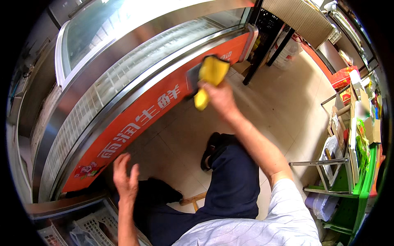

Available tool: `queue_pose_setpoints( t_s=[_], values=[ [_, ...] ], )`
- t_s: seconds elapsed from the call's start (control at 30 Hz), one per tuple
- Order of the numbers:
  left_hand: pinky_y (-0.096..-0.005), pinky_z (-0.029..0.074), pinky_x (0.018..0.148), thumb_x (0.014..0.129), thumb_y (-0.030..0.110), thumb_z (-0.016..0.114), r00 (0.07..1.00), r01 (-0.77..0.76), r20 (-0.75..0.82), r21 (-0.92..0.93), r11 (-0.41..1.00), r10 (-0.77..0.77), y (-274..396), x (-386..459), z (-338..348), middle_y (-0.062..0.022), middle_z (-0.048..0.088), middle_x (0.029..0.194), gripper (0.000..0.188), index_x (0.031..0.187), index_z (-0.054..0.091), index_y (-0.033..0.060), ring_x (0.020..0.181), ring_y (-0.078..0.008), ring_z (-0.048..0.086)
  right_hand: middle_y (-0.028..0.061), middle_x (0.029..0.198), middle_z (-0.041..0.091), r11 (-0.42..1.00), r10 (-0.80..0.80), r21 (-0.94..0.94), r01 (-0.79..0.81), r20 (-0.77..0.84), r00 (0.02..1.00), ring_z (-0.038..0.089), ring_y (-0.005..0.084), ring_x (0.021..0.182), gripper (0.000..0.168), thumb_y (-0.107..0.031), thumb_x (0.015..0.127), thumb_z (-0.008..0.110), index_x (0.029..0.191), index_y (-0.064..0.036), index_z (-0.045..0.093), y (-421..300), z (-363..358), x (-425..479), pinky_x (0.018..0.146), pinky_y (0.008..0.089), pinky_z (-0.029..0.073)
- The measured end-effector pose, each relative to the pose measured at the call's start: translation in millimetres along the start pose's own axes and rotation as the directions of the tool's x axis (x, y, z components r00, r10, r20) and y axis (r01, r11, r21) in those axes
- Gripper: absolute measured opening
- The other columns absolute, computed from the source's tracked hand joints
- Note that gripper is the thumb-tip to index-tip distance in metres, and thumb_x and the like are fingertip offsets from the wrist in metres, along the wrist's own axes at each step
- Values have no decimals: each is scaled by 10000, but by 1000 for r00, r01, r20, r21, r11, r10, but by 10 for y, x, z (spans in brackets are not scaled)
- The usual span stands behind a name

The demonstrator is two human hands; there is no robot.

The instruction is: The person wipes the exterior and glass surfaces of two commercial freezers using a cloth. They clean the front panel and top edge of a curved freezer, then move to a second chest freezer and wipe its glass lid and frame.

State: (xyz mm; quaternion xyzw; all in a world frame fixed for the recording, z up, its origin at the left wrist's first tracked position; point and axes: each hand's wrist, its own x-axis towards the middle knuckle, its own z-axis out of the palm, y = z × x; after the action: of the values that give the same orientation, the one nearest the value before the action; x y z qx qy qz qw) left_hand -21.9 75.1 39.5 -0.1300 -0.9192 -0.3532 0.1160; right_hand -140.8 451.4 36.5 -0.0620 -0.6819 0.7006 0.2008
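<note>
My right hand [220, 95] is closed around a yellow cloth or sponge-like item [213, 72], whose lower end sticks out below the fingers. It is held at the orange front panel [147, 113] of a refrigerated display case, over a grey patch [193, 77] near the panel's right part; whether they touch cannot be told. White lettering and a cartoon figure [86, 170] are on the panel. My left hand [126, 176] is raised near the panel's lower left end, fingers apart, holding nothing.
A metal rim [147, 27] and white wire racks [123, 67] lie above the panel. A second case [83, 212] with plastic baskets is at lower left. Black table legs [261, 55] stand at upper right, a green shelf [364, 184] with goods at right. Part of a wooden stool [195, 198] shows between my legs.
</note>
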Motion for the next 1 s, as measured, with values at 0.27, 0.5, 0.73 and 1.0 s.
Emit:
queue_pose_setpoints(
  t_s=[0.27,0.5,0.73,1.0],
  values=[
    [-358,508,883,937,14,604,947,320,-69,77,944,-315,-908,-489,-347,-145,599,1208,208,1140,633,-19,1065,-313,620,246,1218,668,704,-223,-678,-213,-495,840,616,448,1157,594,-382,825,737,1298,-81,544,692,-1519,1723,975,489,492],
    [-353,509,835,957,32,596,961,276,-33,92,957,-274,-768,-389,-304,-135,604,1167,158,1102,649,-2,986,-287,627,210,1299,645,706,-132,-674,-220,-430,893,571,413,1258,578,-270,825,660,1382,-173,538,994,-1521,2039,1041,488,456],
    [-333,518,777,943,-6,594,984,168,-70,115,979,-161,-812,-431,-314,-140,608,1162,140,1068,651,-35,945,-264,631,243,1253,658,710,-38,-696,-107,-189,981,613,423,1193,740,-209,770,741,1445,-119,453,1094,-776,1308,973,492,498],
    [-346,542,758,899,-6,628,989,108,-111,103,989,-97,-696,-420,-290,-169,660,1115,174,1065,674,-29,907,-276,674,206,1080,708,705,62,-709,-5,54,997,668,434,1018,612,-359,811,780,1307,-122,511,758,696,78,830,530,537]
  ],
)
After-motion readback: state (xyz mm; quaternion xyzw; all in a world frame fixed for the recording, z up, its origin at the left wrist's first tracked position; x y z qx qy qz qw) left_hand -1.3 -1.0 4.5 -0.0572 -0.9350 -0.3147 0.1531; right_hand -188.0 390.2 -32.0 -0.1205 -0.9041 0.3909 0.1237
